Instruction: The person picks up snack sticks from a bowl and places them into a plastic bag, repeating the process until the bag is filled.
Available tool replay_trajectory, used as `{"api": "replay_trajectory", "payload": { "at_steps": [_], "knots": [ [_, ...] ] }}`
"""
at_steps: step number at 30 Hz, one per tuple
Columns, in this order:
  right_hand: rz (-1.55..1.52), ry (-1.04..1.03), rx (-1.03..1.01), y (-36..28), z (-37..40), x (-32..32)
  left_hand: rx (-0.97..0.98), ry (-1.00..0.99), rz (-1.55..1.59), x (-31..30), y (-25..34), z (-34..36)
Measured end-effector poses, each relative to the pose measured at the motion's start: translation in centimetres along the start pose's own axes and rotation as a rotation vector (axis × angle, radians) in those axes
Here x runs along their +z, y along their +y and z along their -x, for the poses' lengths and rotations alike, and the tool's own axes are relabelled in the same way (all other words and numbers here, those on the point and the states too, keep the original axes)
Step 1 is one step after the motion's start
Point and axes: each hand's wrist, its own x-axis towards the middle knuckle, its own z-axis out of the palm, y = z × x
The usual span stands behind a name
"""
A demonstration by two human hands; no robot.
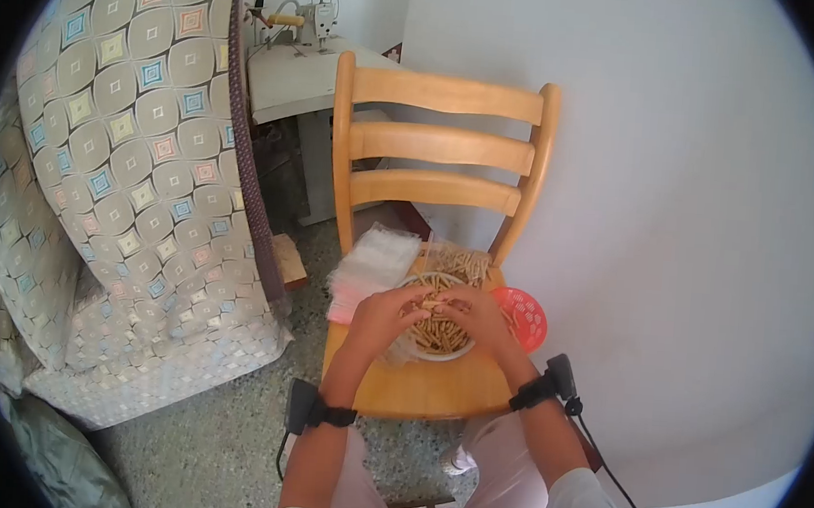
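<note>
A white bowl (441,358) full of short brown stick-like pieces (441,336) stands on the wooden chair seat; their exact kind is too small to tell. Over the bowl, my left hand (387,317) and my right hand (476,315) meet with curled fingers. Between the fingertips of both hands is a small tan stick-like piece (433,305). Behind the bowl lies a clear plastic bag (463,261) of similar pieces. A stack of clear plastic bags (378,257) rests left of the bowl, and a red perforated basket (527,319) is beside my right hand.
The wooden chair (443,148) stands close to the white wall (673,225) on the right. A patterned sofa (141,141) is on the left. Behind the chair is a table with a sewing machine (317,23). Black straps (539,391) with cables are on both wrists.
</note>
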Motion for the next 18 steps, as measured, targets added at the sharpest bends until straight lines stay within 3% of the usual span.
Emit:
{"api": "replay_trajectory", "payload": {
  "at_steps": [3,6,8,11,14,16,18],
  "knots": [
    [-0.143,0.02,-0.078,-0.7,1.0,0.1,0.038,0.014,0.051,0.6,0.6,0.5],
    [-0.095,0.085,0.018,-0.9,2.7,-0.4,0.094,0.03,0.099,1.5,1.2,0.6],
    [0.04,0.057,-0.097,-1.4,2.3,-0.5,0.103,0.046,0.147,1.9,1.8,0.7],
    [0.182,0.017,-0.09,-3.8,2.1,-0.9,0.093,0.135,0.138,2.2,3.0,1.6],
    [0.111,0.06,-0.091,-4.4,2.2,-0.8,0.124,0.279,0.11,3.0,3.1,1.8],
    [0.079,0.099,-0.013,-5.1,2.2,-0.5,0.235,0.319,0.024,3.0,2.3,1.8],
    [0.025,0.119,0.081,-5.2,2.2,0.0,0.221,0.335,0.01,3.1,2.1,1.1]
  ]
}}
